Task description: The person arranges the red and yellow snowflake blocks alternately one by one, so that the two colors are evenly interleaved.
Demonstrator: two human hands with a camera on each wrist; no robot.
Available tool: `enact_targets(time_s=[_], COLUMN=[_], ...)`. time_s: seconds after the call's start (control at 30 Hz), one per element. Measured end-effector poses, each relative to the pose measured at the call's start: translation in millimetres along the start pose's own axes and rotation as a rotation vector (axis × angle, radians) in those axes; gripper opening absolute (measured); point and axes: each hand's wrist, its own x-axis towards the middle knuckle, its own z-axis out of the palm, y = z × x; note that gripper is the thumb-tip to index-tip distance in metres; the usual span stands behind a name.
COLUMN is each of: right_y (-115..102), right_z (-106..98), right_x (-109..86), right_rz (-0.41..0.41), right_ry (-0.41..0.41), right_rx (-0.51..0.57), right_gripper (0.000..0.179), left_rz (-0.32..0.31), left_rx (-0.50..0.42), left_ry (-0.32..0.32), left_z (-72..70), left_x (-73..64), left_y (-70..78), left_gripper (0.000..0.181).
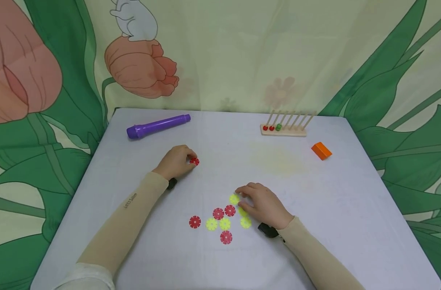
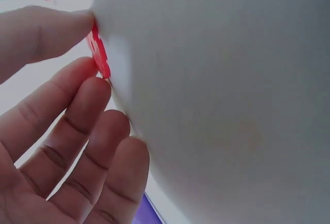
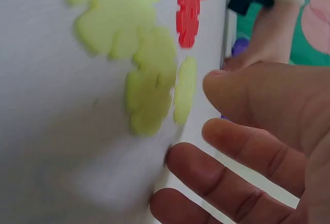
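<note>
My left hand [image 1: 176, 162] pinches a red notched plastic disc [image 2: 100, 54] between thumb and fingertips, close to the tabletop left of the middle. In the left wrist view the disc is seen almost edge-on. My right hand [image 1: 265, 203] holds nothing; its fingers are spread and slightly bent beside a yellow notched disc [image 1: 234, 199]. Another yellow disc [image 1: 246, 222] lies below that hand, and one more is partly hidden under its thumb. Between the two hands lie more yellow discs [image 1: 211, 224] and several red discs [image 1: 218, 213], flat on the table.
At the white table's [image 1: 151, 249] back left lies a purple tube-shaped container [image 1: 159, 127]. A wooden peg stand [image 1: 283, 132] with red and green beads is at the back right, near an orange block [image 1: 321, 151]. A printed curtain [image 1: 227, 52] hangs behind.
</note>
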Motion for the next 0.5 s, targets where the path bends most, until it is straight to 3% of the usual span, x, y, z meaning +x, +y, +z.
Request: enact_targets(time_s=[0.23,0.5], right_y=[-4,-4], right_z=[7,5], right_x=[5.9,8.9], right_rz=[-0.065,-0.075], right_ry=[-0.032,-0.039], right_rx=[-0.046,-0.065], right_gripper=[0.036,0.031], left_rz=[-0.088,-0.076], left_rx=[-0.010,-0.004], left_ry=[0.004,-0.009], left_z=[-12.0,-15.9], left_x=[11.7,12.2], left_y=[-12.0,-11.8], left_gripper=[0.028,0.029])
